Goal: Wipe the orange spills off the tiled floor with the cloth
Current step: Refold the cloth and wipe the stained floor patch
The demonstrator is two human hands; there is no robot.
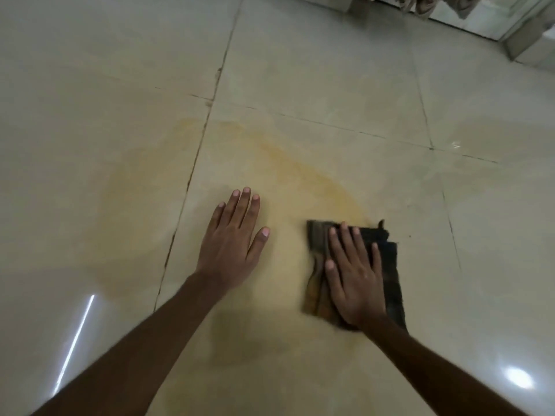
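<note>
The right hand [354, 277] lies flat, fingers spread, pressing the dark folded cloth [390, 283] onto the glossy beige tiled floor [330, 70]. The left hand [232, 244] rests open and empty on the tile beside it. A faint orange smear [288, 163] arcs just beyond both hands, crossing a grout line.

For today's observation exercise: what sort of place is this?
Probably an indoor room in a home: glossy beige tiled floor with dark grout lines, and what look like shoes along the far wall.
</note>
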